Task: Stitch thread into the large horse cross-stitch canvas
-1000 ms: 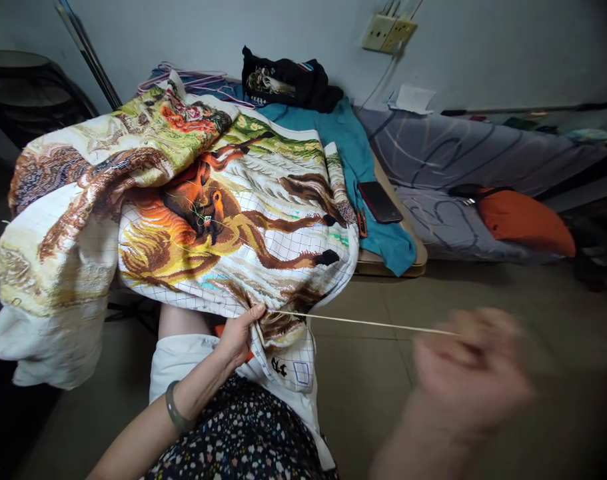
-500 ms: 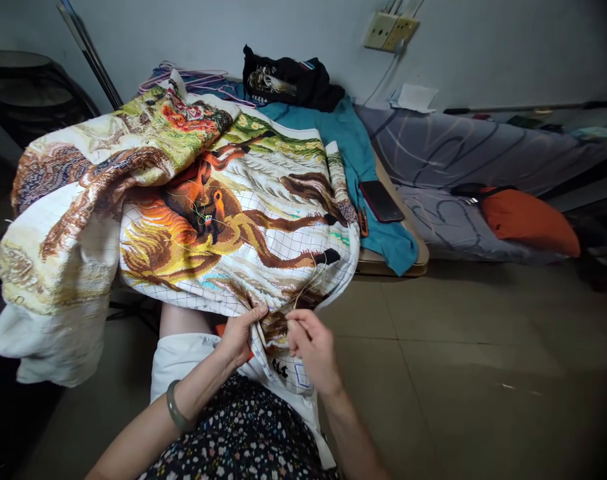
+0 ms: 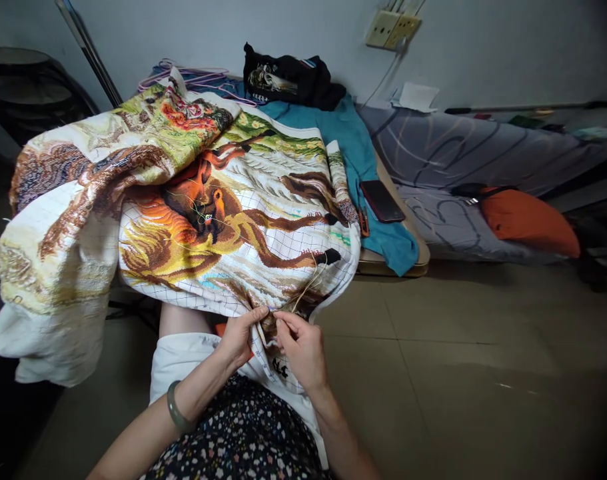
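A large cross-stitch cloth [image 3: 283, 230] with a stitched horse pattern and a printed grid lies over my lap and the surface in front. My left hand [image 3: 239, 337] grips its near edge, thumb on top and fingers underneath. Close beside that thumb, my right hand [image 3: 300, 347] is closed in a pinch at brown stitching; what sits between its fingertips is too small to make out. Pale loose thread [image 3: 307, 283] runs over the cloth toward my right hand. More loose thread ends [image 3: 208, 218] lie on the horse's dark part.
A phone [image 3: 382, 201] and small orange-handled snips [image 3: 364, 222] rest on a teal cloth [image 3: 400, 250] to the right. Behind are a black bag [image 3: 293, 83] and pink hangers [image 3: 198, 79]. An orange bag [image 3: 528, 220] sits on a patterned seat farther right.
My right hand has moved a little left, its fingertips now close to my left thumb. My left hand keeps its hold on the cloth in the same place.
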The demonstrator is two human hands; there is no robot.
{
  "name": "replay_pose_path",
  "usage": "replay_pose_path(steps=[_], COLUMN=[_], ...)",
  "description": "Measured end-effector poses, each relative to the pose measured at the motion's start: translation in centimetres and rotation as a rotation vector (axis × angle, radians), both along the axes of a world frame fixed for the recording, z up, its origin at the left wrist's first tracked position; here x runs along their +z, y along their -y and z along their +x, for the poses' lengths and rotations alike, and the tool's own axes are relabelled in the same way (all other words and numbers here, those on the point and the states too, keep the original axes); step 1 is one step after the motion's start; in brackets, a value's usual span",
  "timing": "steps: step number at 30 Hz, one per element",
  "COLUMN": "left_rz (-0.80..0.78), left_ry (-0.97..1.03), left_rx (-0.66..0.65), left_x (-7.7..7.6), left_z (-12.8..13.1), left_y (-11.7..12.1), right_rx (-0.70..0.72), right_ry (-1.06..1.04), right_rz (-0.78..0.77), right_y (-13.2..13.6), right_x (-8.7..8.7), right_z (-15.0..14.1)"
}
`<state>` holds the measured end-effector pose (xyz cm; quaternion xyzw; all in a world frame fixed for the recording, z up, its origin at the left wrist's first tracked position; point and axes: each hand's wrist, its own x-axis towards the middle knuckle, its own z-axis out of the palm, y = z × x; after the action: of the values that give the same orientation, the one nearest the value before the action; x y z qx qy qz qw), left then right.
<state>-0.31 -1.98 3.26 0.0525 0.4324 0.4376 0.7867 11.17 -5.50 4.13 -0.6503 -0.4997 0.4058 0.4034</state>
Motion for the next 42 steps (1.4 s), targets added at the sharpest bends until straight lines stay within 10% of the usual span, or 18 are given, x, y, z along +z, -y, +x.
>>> replay_pose_path(steps=[42], left_rz=[-0.015], left_ry=[-0.123], left_rx=[0.121], left_x=[0.9], left_z=[0.9], left_y=[-0.8], right_rx=[-0.193], right_ry=[-0.123], right_rz=[0.075], right_y=[0.1], right_x=[-1.6], right_z=[-2.6])
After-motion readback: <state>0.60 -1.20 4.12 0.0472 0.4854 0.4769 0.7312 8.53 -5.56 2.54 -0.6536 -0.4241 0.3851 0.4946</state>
